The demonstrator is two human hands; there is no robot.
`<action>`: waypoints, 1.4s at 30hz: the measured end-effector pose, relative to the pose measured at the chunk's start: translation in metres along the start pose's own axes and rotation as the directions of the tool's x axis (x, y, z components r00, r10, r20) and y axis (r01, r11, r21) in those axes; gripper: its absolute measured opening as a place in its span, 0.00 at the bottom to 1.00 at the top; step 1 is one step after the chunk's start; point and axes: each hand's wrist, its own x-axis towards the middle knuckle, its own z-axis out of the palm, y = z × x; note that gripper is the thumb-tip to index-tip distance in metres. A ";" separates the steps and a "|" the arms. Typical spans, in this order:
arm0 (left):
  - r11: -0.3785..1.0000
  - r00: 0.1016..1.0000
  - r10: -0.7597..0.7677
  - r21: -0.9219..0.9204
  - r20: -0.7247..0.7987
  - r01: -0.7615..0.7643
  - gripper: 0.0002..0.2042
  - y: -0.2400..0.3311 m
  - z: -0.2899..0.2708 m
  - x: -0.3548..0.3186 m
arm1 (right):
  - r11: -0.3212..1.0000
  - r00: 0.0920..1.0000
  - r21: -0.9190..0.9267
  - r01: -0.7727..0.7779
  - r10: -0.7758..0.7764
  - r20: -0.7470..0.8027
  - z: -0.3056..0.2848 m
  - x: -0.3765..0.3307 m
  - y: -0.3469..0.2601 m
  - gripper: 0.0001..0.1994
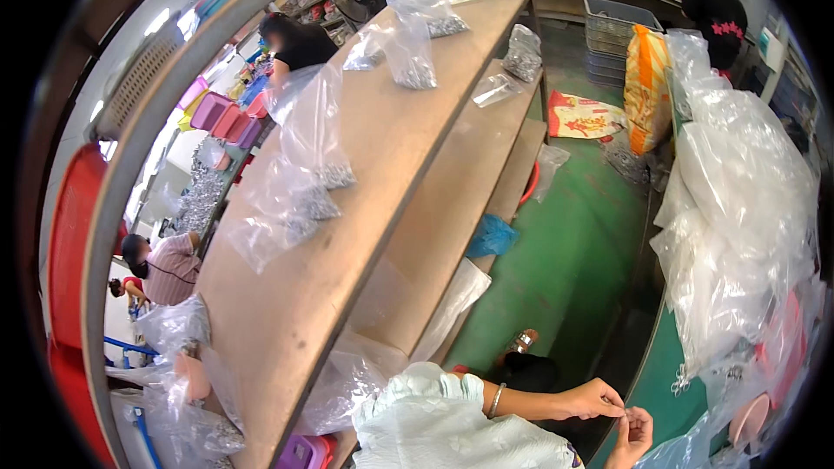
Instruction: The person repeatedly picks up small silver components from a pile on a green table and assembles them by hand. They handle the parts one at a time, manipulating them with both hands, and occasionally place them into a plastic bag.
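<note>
Silvery metal pieces (pixel 680 379), small and apparently looped, lie clustered on the green tabletop (pixel 662 401), just beyond the hands and to their right, probably kept there for easy reach. The left hand (pixel 598 399) and right hand (pixel 638 436) meet near the table's edge, thumb and forefinger of each drawn into a narrow pinch, the right hand's other fingers curled. Such a grip would suit something tiny, but whether anything sits between the fingertips I cannot tell.

Right of the hands, a salmon-pink, rounded plastic dish (pixel 748 419) lies among crinkled film; beyond it swells a glossy heap of translucent plastic bags (pixel 738 182). Left of the hands, a smooth brown wood-topped shelf (pixel 287 365) carries clear, limp bags of grainy silver pieces (pixel 313 201), perhaps grouped to keep lots separate.
</note>
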 end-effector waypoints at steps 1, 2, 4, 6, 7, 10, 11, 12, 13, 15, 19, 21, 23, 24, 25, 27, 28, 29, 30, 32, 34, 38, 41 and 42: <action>0.999 1.000 -0.019 -0.027 -0.015 0.019 0.13 0.009 -0.008 -0.001 | 0.999 1.000 0.048 -0.005 0.004 0.019 0.010 0.007 -0.013 0.09; 0.998 0.999 -0.040 -0.047 -0.030 0.038 0.13 0.024 -0.017 -0.005 | 0.995 0.999 0.102 -0.010 0.006 0.036 0.023 0.015 -0.022 0.09; 0.990 0.998 -0.064 -0.125 -0.015 0.062 0.12 0.056 -0.030 -0.016 | 0.992 0.999 0.122 -0.018 0.011 0.053 0.044 0.028 -0.047 0.09; 0.989 0.999 -0.050 -0.140 -0.021 0.046 0.11 0.084 -0.045 -0.023 | 0.992 0.997 0.126 -0.022 0.012 0.076 0.064 0.043 -0.069 0.09; 0.988 0.999 -0.031 -0.152 -0.037 0.025 0.10 0.096 -0.054 -0.027 | 0.992 0.995 0.127 -0.023 0.010 0.099 0.075 0.052 -0.080 0.09; 0.980 0.995 0.017 -0.198 -0.101 -0.036 0.09 0.129 -0.077 -0.041 | 0.995 0.982 0.079 0.060 -0.073 0.174 0.106 0.075 -0.107 0.07; 0.973 0.993 0.032 -0.225 -0.113 -0.057 0.08 0.137 -0.085 -0.045 | 0.990 0.973 0.057 0.129 -0.138 0.186 0.120 0.082 -0.108 0.06; 0.965 0.991 0.047 -0.252 -0.126 -0.078 0.08 0.145 -0.093 -0.050 | 0.980 0.959 0.035 0.198 -0.201 0.200 0.133 0.089 -0.112 0.05; 0.955 0.987 0.065 -0.279 -0.146 -0.104 0.08 0.154 -0.097 -0.055 | 0.966 0.960 0.015 0.257 -0.257 0.114 0.149 0.094 -0.126 0.07; 0.951 0.976 0.085 -0.276 -0.201 -0.139 0.09 0.168 -0.109 -0.064 | 0.946 0.938 -0.057 0.320 -0.308 0.158 0.167 0.102 -0.148 0.07; 0.922 0.942 0.150 -0.300 -0.302 -0.243 0.09 0.184 -0.129 -0.077 | 0.914 0.901 -0.109 0.390 -0.355 0.249 0.193 0.121 -0.171 0.07; 0.898 0.919 0.212 -0.305 -0.333 -0.318 0.09 0.196 -0.138 -0.080 | 0.889 0.871 -0.120 0.443 -0.394 0.293 0.204 0.137 -0.181 0.07; 0.890 0.890 0.262 -0.264 -0.374 -0.372 0.09 0.212 -0.148 -0.088 | 0.821 0.786 -0.108 0.560 -0.485 0.383 0.218 0.153 -0.197 0.08; 0.885 0.875 0.282 -0.246 -0.394 -0.396 0.09 0.219 -0.152 -0.094 | 0.785 0.738 -0.099 0.611 -0.521 0.428 0.225 0.160 -0.205 0.08; 0.889 0.855 0.283 -0.216 -0.434 -0.404 0.09 0.229 -0.156 -0.097 | 0.741 0.683 -0.079 0.667 -0.566 0.461 0.234 0.169 -0.214 0.09; 0.884 0.809 0.271 -0.198 -0.522 -0.424 0.09 0.240 -0.168 -0.098 | 0.725 0.613 -0.027 0.688 -0.561 0.557 0.251 0.187 -0.230 0.09; 0.872 0.793 0.276 -0.205 -0.543 -0.444 0.09 0.249 -0.174 -0.102 | 0.711 0.567 0.006 0.703 -0.566 0.599 0.259 0.199 -0.236 0.10; 0.866 0.778 0.270 -0.210 -0.567 -0.454 0.09 0.260 -0.178 -0.106 | 0.697 0.531 0.032 0.716 -0.574 0.623 0.268 0.210 -0.244 0.09; 0.859 0.749 0.272 -0.199 -0.604 -0.472 0.10 0.272 -0.179 -0.109 | 0.682 0.490 0.060 0.729 -0.580 0.651 0.278 0.221 -0.253 0.09; 0.823 0.683 0.320 -0.165 -0.657 -0.544 0.10 0.283 -0.198 -0.101 | 0.672 0.425 0.129 0.730 -0.593 0.684 0.300 0.247 -0.262 0.08; 0.809 0.638 0.294 -0.170 -0.712 -0.563 0.09 0.303 -0.211 -0.095 | 0.652 0.353 0.170 0.739 -0.589 0.728 0.320 0.274 -0.273 0.07; 0.724 0.553 0.288 -0.200 -0.782 -0.660 0.10 0.341 -0.240 -0.071 | 0.624 0.226 0.272 0.733 -0.600 0.768 0.360 0.333 -0.294 0.04; 0.690 0.494 0.256 -0.201 -0.831 -0.695 0.13 0.358 -0.256 -0.059 | 0.661 0.129 0.338 0.670 -0.552 0.824 0.387 0.369 -0.305 0.03; 0.690 0.489 0.245 -0.204 -0.837 -0.695 0.14 0.363 -0.261 -0.059 | 0.691 0.108 0.352 0.631 -0.528 0.842 0.397 0.378 -0.310 0.03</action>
